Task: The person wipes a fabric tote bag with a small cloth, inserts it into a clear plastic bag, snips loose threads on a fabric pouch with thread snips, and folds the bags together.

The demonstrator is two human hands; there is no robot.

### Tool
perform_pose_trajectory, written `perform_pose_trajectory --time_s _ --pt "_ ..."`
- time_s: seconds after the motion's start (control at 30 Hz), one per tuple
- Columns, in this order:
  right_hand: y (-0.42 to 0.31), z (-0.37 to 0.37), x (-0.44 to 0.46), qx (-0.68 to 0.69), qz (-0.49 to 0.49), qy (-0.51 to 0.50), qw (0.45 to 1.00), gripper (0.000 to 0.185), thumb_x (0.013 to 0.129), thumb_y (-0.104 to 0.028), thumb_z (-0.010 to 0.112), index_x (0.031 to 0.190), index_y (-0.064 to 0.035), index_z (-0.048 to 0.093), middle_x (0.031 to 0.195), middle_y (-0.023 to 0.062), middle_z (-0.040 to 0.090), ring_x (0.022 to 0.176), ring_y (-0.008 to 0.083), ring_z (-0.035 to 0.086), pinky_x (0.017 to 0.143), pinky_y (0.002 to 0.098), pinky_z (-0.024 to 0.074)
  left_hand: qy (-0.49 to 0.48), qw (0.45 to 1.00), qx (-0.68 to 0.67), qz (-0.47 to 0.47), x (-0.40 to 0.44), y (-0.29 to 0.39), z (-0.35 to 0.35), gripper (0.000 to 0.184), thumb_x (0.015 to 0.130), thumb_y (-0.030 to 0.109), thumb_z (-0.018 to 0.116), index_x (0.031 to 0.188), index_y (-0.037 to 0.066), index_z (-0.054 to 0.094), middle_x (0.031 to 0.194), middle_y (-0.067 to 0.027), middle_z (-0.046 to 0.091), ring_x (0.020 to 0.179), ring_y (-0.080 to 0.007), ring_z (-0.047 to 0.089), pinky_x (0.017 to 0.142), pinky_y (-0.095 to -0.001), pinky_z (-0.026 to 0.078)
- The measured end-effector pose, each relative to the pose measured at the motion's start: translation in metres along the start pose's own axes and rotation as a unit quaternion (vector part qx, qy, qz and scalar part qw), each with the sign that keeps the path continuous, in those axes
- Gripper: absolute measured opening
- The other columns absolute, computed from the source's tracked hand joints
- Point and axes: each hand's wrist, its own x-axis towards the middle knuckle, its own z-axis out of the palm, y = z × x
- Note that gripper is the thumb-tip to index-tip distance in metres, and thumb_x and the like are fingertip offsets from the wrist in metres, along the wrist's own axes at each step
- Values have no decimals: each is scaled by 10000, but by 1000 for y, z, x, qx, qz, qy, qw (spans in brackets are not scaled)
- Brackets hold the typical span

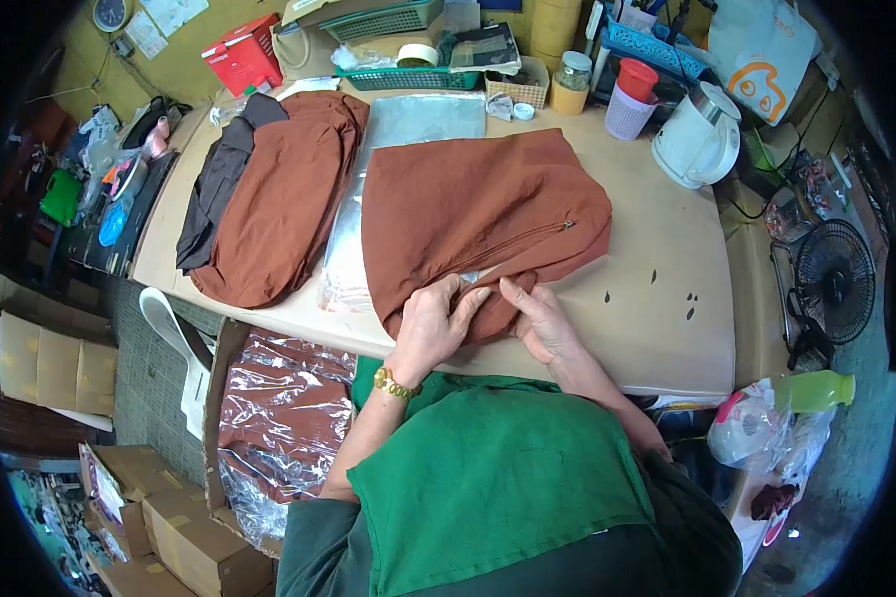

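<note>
A rust-brown fabric item (pixel 488 194) with a diagonal zipper lies on the table in front of me; its exact kind is unclear. At its near edge, my left hand (pixel 433 323) is closed with the cloth pinched between thumb and fingers, and a gold watch circles that wrist. Opposite it, my right hand (pixel 543 323) pinches a fold of the same cloth, with the thumb up and the fingers partly hidden. A small pale, shiny bit shows beside the zipper, near the left fingertips. Clear plastic bags (pixel 423 117) lie flat, partly under the cloth.
On the left lies a stack of similar rust-brown items (pixel 294 199) with dark cloth. Plastic-wrapped brown packs fill a carton (pixel 214 418) below the table edge. A white kettle (pixel 702 139), cups, jars and green baskets (pixel 408 80) line the back. A black fan (pixel 834 279) stands right.
</note>
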Motion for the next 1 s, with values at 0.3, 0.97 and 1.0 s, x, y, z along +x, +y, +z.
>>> perform_pose_trajectory --time_s 0.3,0.97,1.0 --pt "19 -14 -5 -45 3 -8 999 385 913 -160 687 1240 -3 558 1102 70 670 929 199 677 706 350 602 5 1000 -13 10 0 -4 10 207 923 178 632 850 -16 635 713 -236 600 653 -382 598 598 -429 466" --pt "-107 -1 -33 -692 -315 -45 648 101 783 -152 713 822 -65 679 753 56 588 806 233 582 1040 457 306 -137 974 131 121 6 -19 -50 255 766 237 792 890 48 673 713 -146 615 703 -317 615 740 -418 484" --pt "-117 -4 -38 -680 -317 -16 661 78 800 -130 692 809 -55 671 726 45 571 790 237 575 1069 457 286 -156 980 96 81 7 -26 -54 217 781 213 777 878 52 669 725 -134 615 738 -306 606 771 -422 472"
